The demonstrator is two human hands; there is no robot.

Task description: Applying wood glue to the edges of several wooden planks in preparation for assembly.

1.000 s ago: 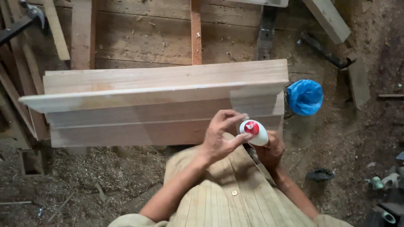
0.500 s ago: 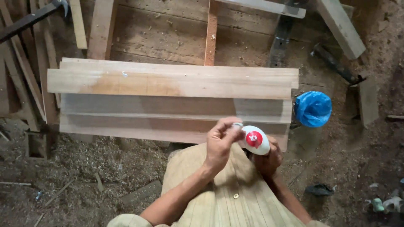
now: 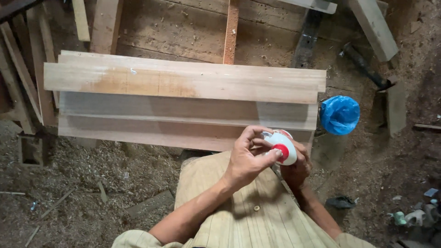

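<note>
Bottle: a white bottle [image 3: 281, 146] with a red cap sits at the near right corner of the stacked planks [image 3: 183, 98], held close for cap work.
Right hand [image 3: 296, 167]: wraps the bottle from below, steadying it.
Left hand [image 3: 248, 158]: fingers pinch the cap.
Beside planks: a blue bag [image 3: 340, 115], right of them.

Both hands meet before the chest, the left hand [image 3: 248, 158] curled with fingers bent, the right hand [image 3: 296, 167] cupped beneath.

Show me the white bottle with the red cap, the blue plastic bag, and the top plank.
white bottle [image 3: 281, 140], head view, white body.
blue plastic bag [image 3: 339, 115], head view, middle.
top plank [image 3: 183, 81], head view, upper face.
</note>
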